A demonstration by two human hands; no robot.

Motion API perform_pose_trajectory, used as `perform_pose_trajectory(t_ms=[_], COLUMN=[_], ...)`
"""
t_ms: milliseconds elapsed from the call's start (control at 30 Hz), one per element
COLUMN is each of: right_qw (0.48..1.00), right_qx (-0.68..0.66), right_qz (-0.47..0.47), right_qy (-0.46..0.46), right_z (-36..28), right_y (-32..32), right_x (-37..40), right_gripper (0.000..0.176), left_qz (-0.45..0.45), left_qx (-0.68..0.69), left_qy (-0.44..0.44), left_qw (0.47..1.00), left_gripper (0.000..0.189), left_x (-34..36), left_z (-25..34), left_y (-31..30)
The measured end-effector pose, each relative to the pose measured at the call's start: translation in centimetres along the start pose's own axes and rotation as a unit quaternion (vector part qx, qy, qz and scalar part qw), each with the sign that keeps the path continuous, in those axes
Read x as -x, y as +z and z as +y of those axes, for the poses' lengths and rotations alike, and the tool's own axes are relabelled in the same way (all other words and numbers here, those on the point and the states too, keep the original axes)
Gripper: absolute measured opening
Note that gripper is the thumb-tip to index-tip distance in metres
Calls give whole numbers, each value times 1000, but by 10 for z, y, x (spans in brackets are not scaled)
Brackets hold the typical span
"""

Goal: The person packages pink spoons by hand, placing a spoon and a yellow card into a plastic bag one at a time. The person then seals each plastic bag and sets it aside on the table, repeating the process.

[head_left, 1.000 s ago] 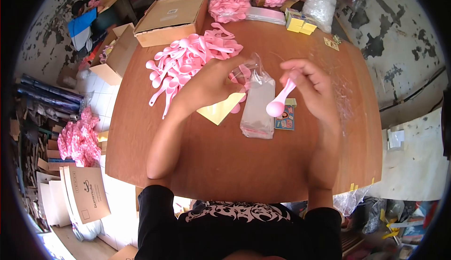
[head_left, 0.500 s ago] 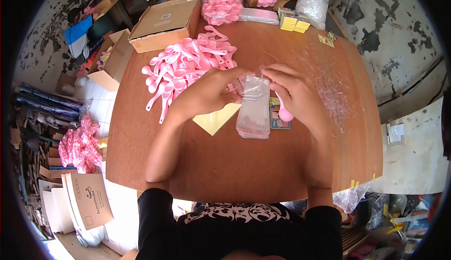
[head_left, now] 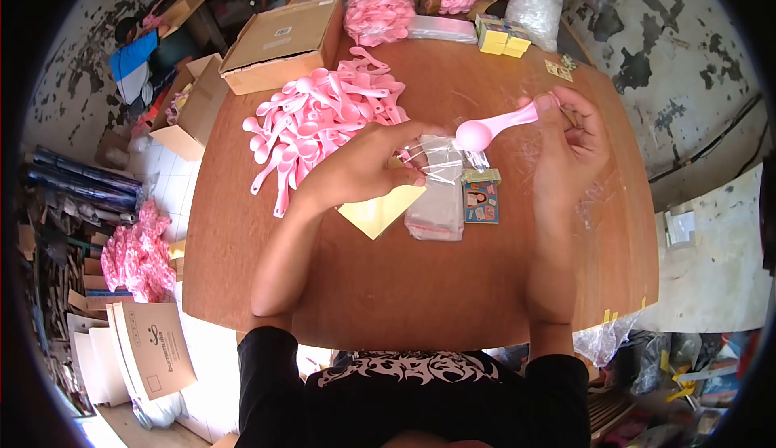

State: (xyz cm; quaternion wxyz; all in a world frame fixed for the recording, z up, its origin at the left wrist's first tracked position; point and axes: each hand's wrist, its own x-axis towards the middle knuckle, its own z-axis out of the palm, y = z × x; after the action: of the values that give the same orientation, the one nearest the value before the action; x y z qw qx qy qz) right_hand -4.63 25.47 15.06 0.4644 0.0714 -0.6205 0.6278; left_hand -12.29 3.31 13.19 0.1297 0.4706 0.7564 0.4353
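My right hand [head_left: 574, 133] pinches a pink spoon [head_left: 495, 126] by the end of its handle, with the round bowl pointing left. My left hand [head_left: 376, 161] is closed, thumb and fingers gripping a clear plastic bag [head_left: 443, 157], which shows as shiny creases just below the spoon's bowl. Under it lies a stack of clear bags [head_left: 435, 213]. Partly beneath my left hand is a yellow card [head_left: 380, 212]. A small printed blue card [head_left: 482, 199] lies right of the stack. Beyond my left hand is a heap of pink spoons [head_left: 323, 108].
A closed cardboard box [head_left: 283, 40] stands at the table's far left. Along the back are a bag of pink spoons [head_left: 380, 15], yellow card stacks [head_left: 501, 34] and a white plastic bundle [head_left: 537, 3]. Thin clear plastic scraps [head_left: 586, 197] lie at the right.
My right hand has moved right and away from my left, swinging the spoon from hanging down to nearly level. The printed card is now more exposed. My left hand stays nearly in place.
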Motion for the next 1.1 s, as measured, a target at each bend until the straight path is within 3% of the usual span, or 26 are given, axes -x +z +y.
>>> perform_pose_trajectory(t_ms=[200, 267, 400, 467, 533, 567, 667, 733, 767, 800, 833, 867, 933, 967, 1033, 1100], right_qw=[999, 997, 997, 997, 978, 978, 975, 974, 974, 986, 971, 970, 892, 892, 912, 915], right_qx=[18, -6, 18, 21, 143, 143, 154, 22, 23, 105, 185, 185, 325, 326, 259, 242], right_qz=[-8, -43, -52, -57, -136, -137, -152, -160, -162, -131, -97, -99, -255, -255, -304, -308], right_qy=[44, 65, 57, 40, -72, -71, -45, 157, 156, 18, -121, -120, -181, -183, -99, -95], right_z=[9, 10, 17, 25, 27, 28, 26, 11, 6, 1, -2, -1, 3, 1, -5, -10], right_y=[3, 10, 21, 21, 19, 19, 18, 17, 16, 15, 13, 10, 1, 0, 2, 3], right_x=[5, 11, 24, 26, 24, 23, 21, 20, 20, 19, 17, 11, -3, -2, 2, 4], right_gripper=[19, 19, 23, 21, 14, 14, 9, 7, 7, 7, 7, 7, 10, 10, 12, 11], left_qz=[21, 51, 72, 58, 70, 81, 94, 84, 72, 74, 120, 164, 166, 166, 174, 178], left_qx=[70, 144, 127, 130, 169, 208, 218, 218, 217, 218, 163, 107, 129, 112, 65, 65], left_qy=[-12, 12, 60, 28, 16, 5, -21, -22, -23, -23, 44, 110, 111, 90, 88, 82], left_qw=[997, 988, 987, 989, 983, 975, 971, 972, 973, 973, 978, 975, 971, 976, 979, 978], left_gripper=[60, 61, 60, 58, 58, 58, 60, 62, 64, 64, 67, 69, 71, 68, 58, 50], left_x=[-1, -4, -8, -7, -10, -11, -10, -8, -8, -8, -9, -8, -8, -7, -7, -6], left_z=[3, -8, -9, 0, -3, -4, 0, 2, 3, 2, 1, -1, -5, -4, 1, 6], left_y=[8, 18, 25, 23, 26, 28, 27, 24, 23, 24, 25, 26, 28, 28, 27, 30])
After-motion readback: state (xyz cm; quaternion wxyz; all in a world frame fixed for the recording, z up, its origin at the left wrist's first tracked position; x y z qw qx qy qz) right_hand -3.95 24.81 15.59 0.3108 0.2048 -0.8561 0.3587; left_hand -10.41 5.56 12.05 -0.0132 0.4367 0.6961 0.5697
